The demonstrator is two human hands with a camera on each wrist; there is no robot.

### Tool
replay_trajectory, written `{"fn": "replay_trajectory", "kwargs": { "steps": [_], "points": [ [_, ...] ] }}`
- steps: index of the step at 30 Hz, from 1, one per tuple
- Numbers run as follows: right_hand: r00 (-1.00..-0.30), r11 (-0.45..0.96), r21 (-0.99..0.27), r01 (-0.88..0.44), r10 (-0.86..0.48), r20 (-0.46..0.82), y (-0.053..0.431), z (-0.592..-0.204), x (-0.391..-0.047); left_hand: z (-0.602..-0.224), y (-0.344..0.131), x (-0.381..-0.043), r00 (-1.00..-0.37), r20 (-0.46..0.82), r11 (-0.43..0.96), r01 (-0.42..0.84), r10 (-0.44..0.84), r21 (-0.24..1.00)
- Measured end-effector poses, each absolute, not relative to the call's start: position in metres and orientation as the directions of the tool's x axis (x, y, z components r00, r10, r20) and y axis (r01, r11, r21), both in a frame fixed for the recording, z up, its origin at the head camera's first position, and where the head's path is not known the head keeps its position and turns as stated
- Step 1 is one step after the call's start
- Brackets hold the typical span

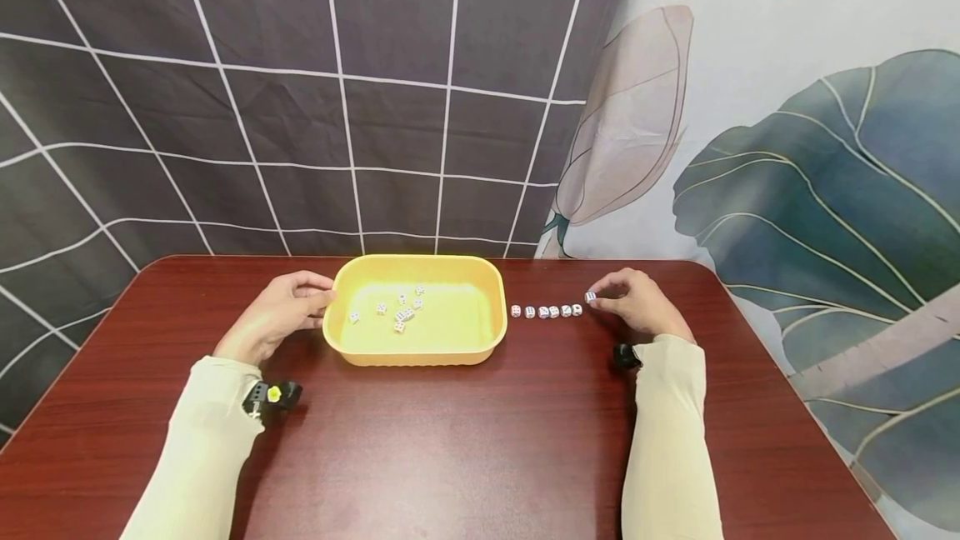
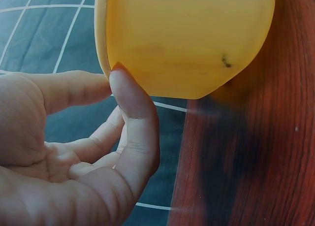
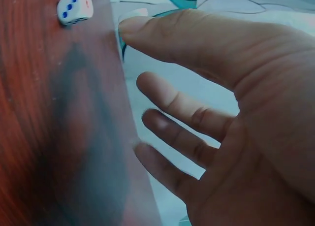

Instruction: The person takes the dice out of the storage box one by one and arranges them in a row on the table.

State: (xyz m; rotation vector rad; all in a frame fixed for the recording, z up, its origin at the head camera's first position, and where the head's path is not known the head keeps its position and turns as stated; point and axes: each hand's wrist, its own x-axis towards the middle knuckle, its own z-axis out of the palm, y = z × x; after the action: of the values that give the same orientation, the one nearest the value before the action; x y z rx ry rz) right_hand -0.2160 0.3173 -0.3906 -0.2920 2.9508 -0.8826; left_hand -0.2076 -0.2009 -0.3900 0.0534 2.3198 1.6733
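A yellow plastic basin point(image 1: 420, 358) stands on the table with several white dice point(image 1: 407, 313) scattered over its left half. Its left end is pinched between the thumb and finger of my left hand point(image 1: 277, 313), as the left wrist view shows of the basin wall point(image 2: 187, 39). To the basin's right, several dice point(image 1: 543, 312) lie in a row. My right hand point(image 1: 637, 304) pinches one die point(image 1: 590, 297) at the row's right end, slightly apart from it. In the right wrist view, the thumb mostly hides that die, and a row die point(image 3: 75, 9) shows at top left.
The dark red wooden table point(image 1: 442, 448) has its far edge just behind the basin. A dark grid-patterned cloth point(image 1: 277, 123) hangs behind it, and a leaf-printed curtain point(image 1: 810, 173) hangs at the right. Both wrists wear dark strapped devices.
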Motion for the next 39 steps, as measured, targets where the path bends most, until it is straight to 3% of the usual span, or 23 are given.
{"fn": "replay_trajectory", "kwargs": {
  "steps": [21, 31, 39],
  "points": [
    [-0.984, 0.840, -0.521, -0.149, -0.177, -0.005, 0.317, -0.406, -0.219, -0.391, -0.203, -0.209, -0.958, -0.203, 0.320, -0.131, 0.204, 0.938],
    [-0.985, 0.827, -0.552, -0.105, -0.164, -0.058, 0.317, -0.392, -0.213, -0.389, -0.201, -0.207, -0.959, -0.207, 0.330, -0.134, 0.196, 0.934],
    [-0.987, 0.832, -0.541, -0.121, -0.159, -0.023, 0.311, -0.377, -0.210, -0.389, -0.201, -0.207, -0.959, -0.208, 0.337, -0.135, 0.193, 0.932]
  ]
}}
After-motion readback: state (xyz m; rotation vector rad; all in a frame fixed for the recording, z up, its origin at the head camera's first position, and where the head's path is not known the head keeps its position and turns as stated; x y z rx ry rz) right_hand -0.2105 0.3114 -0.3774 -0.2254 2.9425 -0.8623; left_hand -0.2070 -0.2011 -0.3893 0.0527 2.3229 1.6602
